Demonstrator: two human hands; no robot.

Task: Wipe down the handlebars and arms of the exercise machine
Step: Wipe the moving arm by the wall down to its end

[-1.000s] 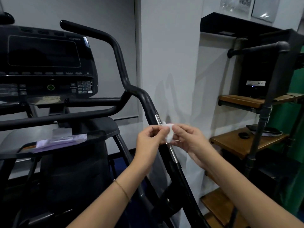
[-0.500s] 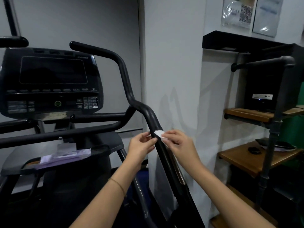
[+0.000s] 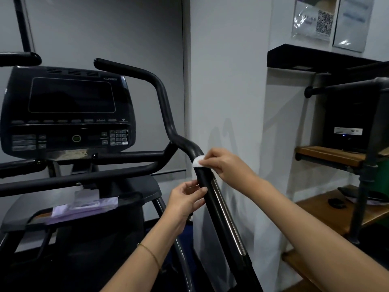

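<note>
Standing at exercise machine (image 3: 88, 249), view forward and down.

Right hand (image 3: 228, 168) in from 4 o'clock, just right of frame centre. Grip pinching small white wipe (image 3: 198, 161) between thumb and fingertips. Wipe pressed on right handlebar (image 3: 162, 102) at its lower bend, where black tube turns down into arm (image 3: 212, 207).

Left hand (image 3: 186, 202) in from 6 o'clock, sitting at 7 o'clock of wipe. Grip loosely spread, fingers half bent, holding nothing. Thumb and fingertips resting against left face of arm, not wrapped round it. Thin gold bracelet (image 3: 149, 252) on that wrist. Hands apart, bare black tube between them.

Chrome strip (image 3: 226, 218) down right face of arm, running toward 5 o'clock.

Console (image 3: 69, 110) at 9 o'clock of wipe, screen dark, small green ring lit beneath. Second handlebar end (image 3: 21, 59) at 10 o'clock, by frame edge. Pale purple packet (image 3: 84, 207) lying on tray (image 3: 134, 187) below console, well apart from both hands.

Pipe-and-wood shelf (image 3: 334, 158) at 3 o'clock against white wall. Black box (image 3: 349, 114) with small blue light on upper board. Plastic-sleeved sheets (image 3: 313, 17) on wall at 1 o'clock, one with QR code.
</note>
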